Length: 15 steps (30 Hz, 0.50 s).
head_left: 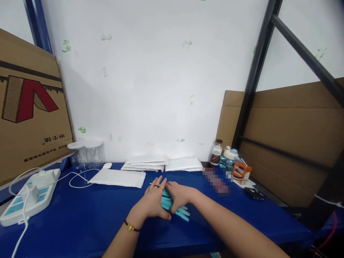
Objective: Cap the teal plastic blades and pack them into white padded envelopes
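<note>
Head view: we are holding both hands over a loose bundle of slim turquoise sticks (166,205), which is lying on the blue table (80,218) near its front edge. Our left hand (152,200) is arching over from the left, thumb standing well apart from the fingers; our right hand (181,195) is curving in from the other side, its thumb also parting from its fingers, with turquoise showing between. Whether any fingertip is pressing on a stick, we cannot tell.

As for writing, the big carton (32,104) on our left is showing a red-and-brown block emblem, with dark Chinese characters and a small ® below; the print is appearing upside down, and we are not reading it with certainty. The brown-capped bottle (216,154) is wearing a white label and the orange box (241,172) is carrying printing, both too small to make out.

The sticks are fanning slightly, their long axes running diagonally from far left to near right. Their rounded near ends are pointing toward the right forearm; the hands are partly covering the far ends.
</note>
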Each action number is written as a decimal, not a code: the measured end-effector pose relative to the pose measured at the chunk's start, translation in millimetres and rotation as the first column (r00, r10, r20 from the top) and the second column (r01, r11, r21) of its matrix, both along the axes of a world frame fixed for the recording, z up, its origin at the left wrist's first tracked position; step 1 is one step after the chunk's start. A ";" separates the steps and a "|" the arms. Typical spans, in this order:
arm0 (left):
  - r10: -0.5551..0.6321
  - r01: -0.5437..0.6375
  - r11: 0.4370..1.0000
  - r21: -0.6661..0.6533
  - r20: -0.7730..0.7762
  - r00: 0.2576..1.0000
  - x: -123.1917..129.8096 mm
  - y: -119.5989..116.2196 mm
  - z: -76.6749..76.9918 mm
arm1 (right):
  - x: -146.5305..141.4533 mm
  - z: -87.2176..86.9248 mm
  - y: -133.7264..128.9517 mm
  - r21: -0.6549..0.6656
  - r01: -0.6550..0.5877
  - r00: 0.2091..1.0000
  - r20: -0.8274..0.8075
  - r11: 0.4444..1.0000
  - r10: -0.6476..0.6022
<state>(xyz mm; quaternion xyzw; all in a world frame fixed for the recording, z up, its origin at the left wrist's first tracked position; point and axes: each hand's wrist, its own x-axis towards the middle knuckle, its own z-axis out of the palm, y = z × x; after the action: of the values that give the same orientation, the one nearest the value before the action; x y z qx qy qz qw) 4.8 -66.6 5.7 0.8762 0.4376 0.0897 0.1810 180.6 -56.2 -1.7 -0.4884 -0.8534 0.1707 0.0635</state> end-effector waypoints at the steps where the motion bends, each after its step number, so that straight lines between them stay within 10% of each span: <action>1: -0.020 0.020 1.000 0.006 -0.050 0.999 1.8 8.5 -2.3 | 1.7 3.0 -4.4 0.006 -0.025 1.000 0.005 1.000 0.024; 15: -0.107 0.140 0.984 0.107 -0.266 0.958 28.0 16.9 8.0 | 32.2 -2.5 -21.8 0.208 -0.032 0.998 0.050 0.978 0.022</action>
<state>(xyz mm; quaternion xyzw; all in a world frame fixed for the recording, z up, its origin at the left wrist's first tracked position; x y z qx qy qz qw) 32.8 -49.8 13.7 0.9156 0.3955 -0.0099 0.0722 212.8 -78.0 -4.3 -0.4713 -0.8745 0.0694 0.0915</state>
